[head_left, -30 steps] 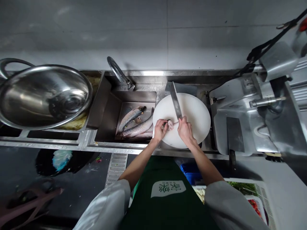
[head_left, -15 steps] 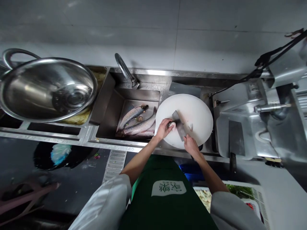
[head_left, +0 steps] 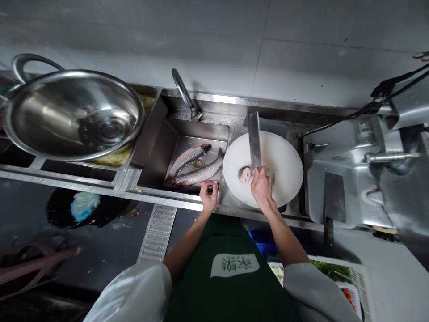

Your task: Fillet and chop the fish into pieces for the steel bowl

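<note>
My right hand (head_left: 263, 188) is closed around a cleaver (head_left: 254, 138), its blade raised and pointing away over the round white cutting board (head_left: 284, 170). Beside that hand, on the board, lies a cut piece of fish (head_left: 245, 174) with its pale pink cut face showing. My left hand (head_left: 208, 197) is at the sink's front edge, fingers curled into a pinch; whatever is between them is hidden. Whole silvery fish (head_left: 201, 173) lie in the steel sink (head_left: 201, 129), next to my left hand. Another fish (head_left: 189, 158) rests farther back there.
A tap (head_left: 182, 89) rises behind the sink. A large steel bowl (head_left: 40, 120) stands to the left. On the right are a steel machine (head_left: 355, 156) and a second cleaver (head_left: 334, 197) lying flat. A white basket (head_left: 363, 286) with greens is below the counter.
My left hand has left the fish piece on the board and moved left to the sink edge. The cleaver has been turned and lifted, its blade now pointing away from me.
</note>
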